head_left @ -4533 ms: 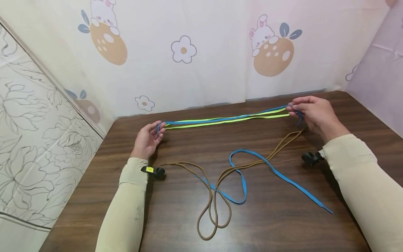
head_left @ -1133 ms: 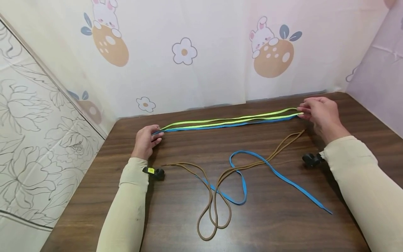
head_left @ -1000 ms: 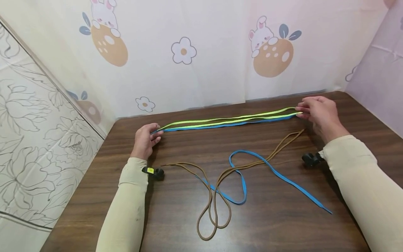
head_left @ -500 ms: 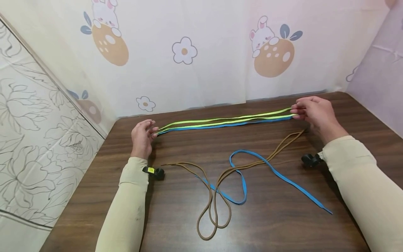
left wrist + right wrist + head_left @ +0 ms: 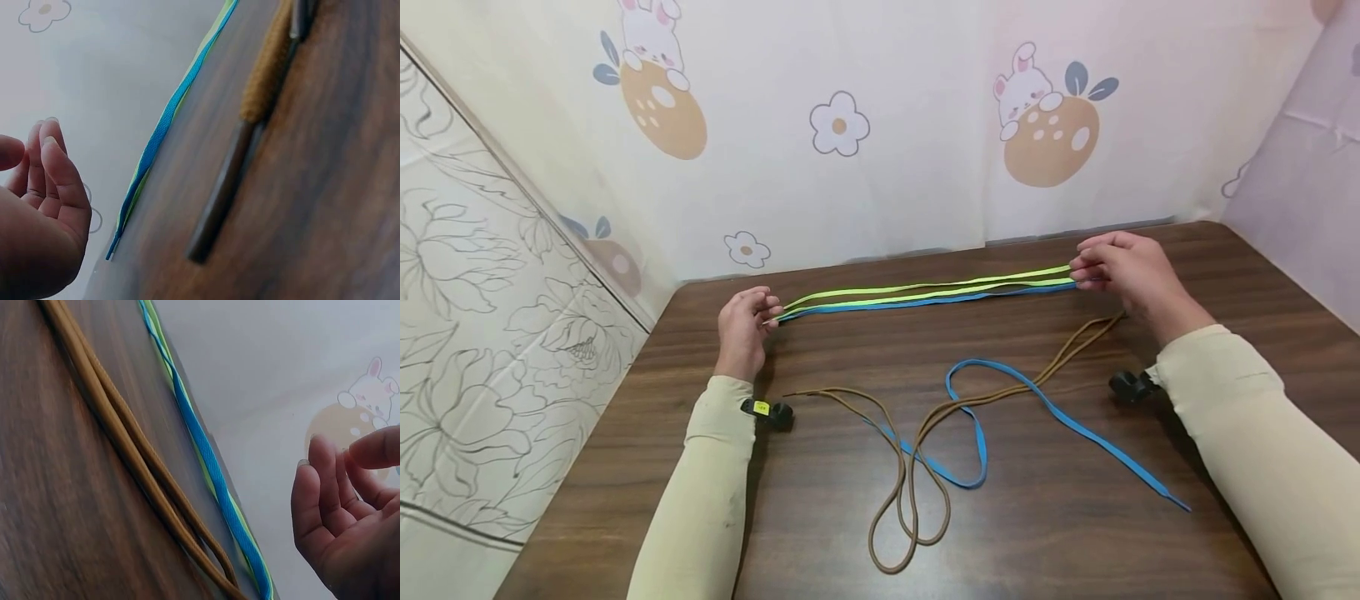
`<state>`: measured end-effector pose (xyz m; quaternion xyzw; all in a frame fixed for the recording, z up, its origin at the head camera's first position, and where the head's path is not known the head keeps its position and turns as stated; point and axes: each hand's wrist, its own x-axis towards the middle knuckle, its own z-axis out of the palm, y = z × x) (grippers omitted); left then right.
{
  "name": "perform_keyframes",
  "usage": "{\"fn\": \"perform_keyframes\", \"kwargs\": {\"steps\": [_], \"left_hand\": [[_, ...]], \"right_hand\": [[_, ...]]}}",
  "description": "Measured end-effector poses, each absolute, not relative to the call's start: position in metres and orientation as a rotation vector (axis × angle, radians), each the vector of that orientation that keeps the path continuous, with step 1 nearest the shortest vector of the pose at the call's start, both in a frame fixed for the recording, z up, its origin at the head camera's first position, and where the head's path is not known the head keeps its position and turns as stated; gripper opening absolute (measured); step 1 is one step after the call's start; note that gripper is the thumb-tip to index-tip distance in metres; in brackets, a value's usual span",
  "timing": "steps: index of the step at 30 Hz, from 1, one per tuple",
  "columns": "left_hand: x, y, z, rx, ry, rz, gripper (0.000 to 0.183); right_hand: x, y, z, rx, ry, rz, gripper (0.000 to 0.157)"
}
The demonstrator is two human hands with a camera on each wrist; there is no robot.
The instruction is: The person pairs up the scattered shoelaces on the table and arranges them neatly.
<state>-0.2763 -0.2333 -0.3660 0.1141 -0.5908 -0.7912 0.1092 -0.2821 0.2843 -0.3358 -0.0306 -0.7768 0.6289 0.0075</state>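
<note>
Two yellow-green shoelace strands and a blue shoelace lie side by side along the back of the table. At their left end is my left hand, fingers loosely bent; the left wrist view shows it apart from the blue lace's tip. My right hand hovers by the right end with thumb and fingers loosely curved, and the right wrist view shows nothing between them. In front, a doubled brown shoelace lies in loops across a second blue shoelace.
The brown wooden table meets a patterned curtain right behind the laces. A flower-drawn panel borders it on the left. Wrist cameras sit on both sleeves.
The blue lace was crossing the yellow-green strands while both hands held the ends; now it lies in front of them. Both hands have let go, and the right hand has moved left.
</note>
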Motion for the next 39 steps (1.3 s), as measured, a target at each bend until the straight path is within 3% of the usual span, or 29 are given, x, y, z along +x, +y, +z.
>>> {"fn": "perform_keyframes", "kwargs": {"steps": [10,21,31,39], "left_hand": [[-0.275,-0.230,-0.368,0.335,-1.766,-2.316,0.013],[-0.276,-0.233,-0.369,0.291,-1.777,-2.313,0.017],[-0.277,-0.233,-0.369,0.302,-1.782,-2.313,0.014],[-0.278,-0.232,-0.371,0.306,-1.784,-2.309,0.013]], "right_hand": [[-0.277,0.269,-0.333,0.075,-2.510,1.950,0.019],[-0.274,0.244,-0.331,0.359,-2.818,1.756,0.035],[-0.269,0.230,-0.330,0.608,-3.010,1.604,0.038],[-0.265,0.219,-0.331,0.845,-3.115,1.549,0.031]]}}
